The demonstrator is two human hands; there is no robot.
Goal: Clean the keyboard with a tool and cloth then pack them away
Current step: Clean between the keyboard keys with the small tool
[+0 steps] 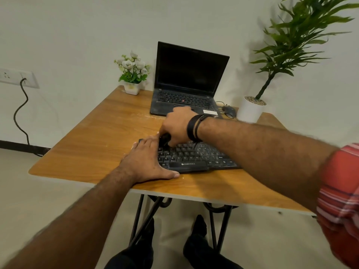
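From the head view, the left hand (147, 162) lies flat, fingers straight, pinning the keyboard's (194, 158) left end, while the right hand (177, 126) curls round a small dark cleaning tool (164, 139) over the upper-left keys. The black, dusty-looking keyboard lies near the wooden surface's (93, 144) front edge, so I judge a hard stroke could pop a keycap or nudge it off.
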